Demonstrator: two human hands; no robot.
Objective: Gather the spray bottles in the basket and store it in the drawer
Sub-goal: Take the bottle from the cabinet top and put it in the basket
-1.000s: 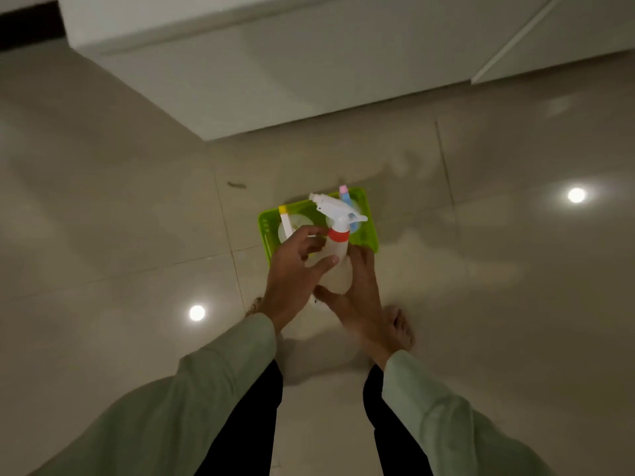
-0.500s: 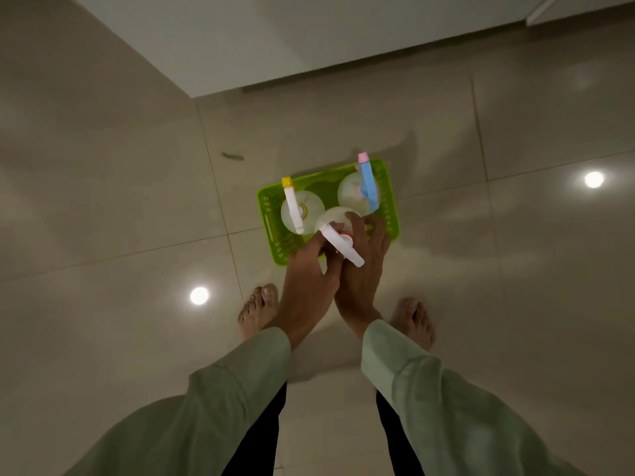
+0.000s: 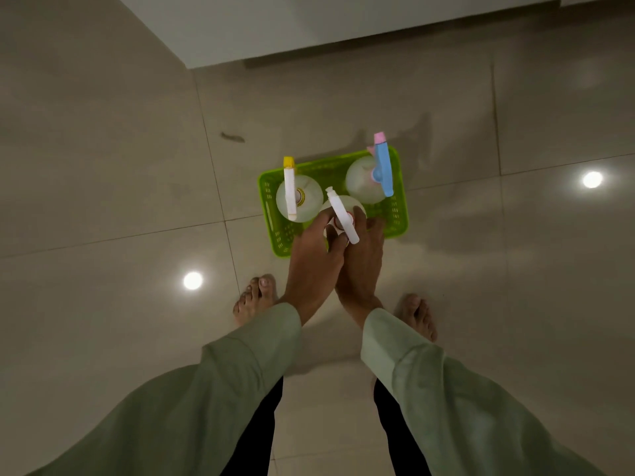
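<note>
White-trigger bottle [image 3: 342, 214] lowered into basket [image 3: 400, 214] — nozzle swung forward.

Dim indoor scene, two ceiling-light glares on glossy floor [image 3: 103, 166], soft shadows, wide-angle distortion

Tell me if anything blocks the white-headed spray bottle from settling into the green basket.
Nothing visible does. Both the left hand and right hand hold the white-headed spray bottle over the near side of the green basket. The yellow-tipped bottle and blue-headed bottle stand beside it, leaving that spot free.
</note>
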